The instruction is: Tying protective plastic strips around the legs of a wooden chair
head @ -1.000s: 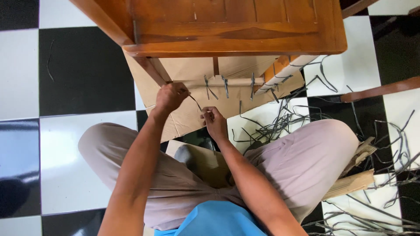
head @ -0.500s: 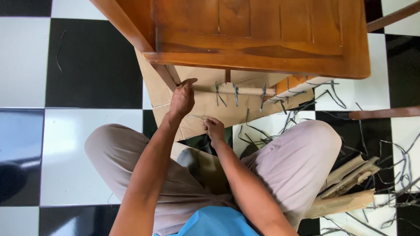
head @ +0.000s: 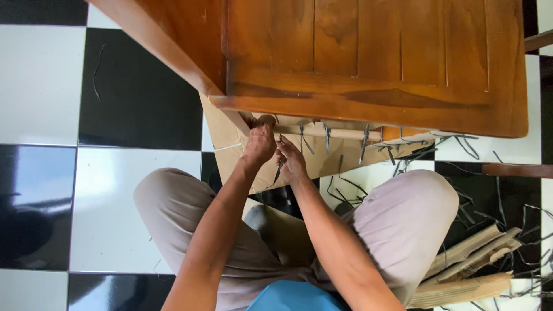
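Observation:
I sit on the floor under the edge of a wooden table (head: 368, 63). A pale wooden rail (head: 340, 133) runs below the tabletop, with several dark strips (head: 364, 143) hanging from it. My left hand (head: 260, 141) is closed at the rail's left end, close to the table leg. My right hand (head: 292, 161) is right beside it, pinching a thin dark strip (head: 278, 171) that hangs down from its fingers. Brown cardboard (head: 230, 144) lies on the floor beneath both hands.
Black and white floor tiles (head: 115, 207) surround me. Loose dark strips (head: 489, 196) litter the floor at the right. Several wooden slats (head: 472, 270) lie by my right knee. A dark wooden bar (head: 518, 170) juts in from the right edge.
Both hands have risen toward the rail and come together; the left hand now sits at the rail's left end, the right hand beside it with the strip.

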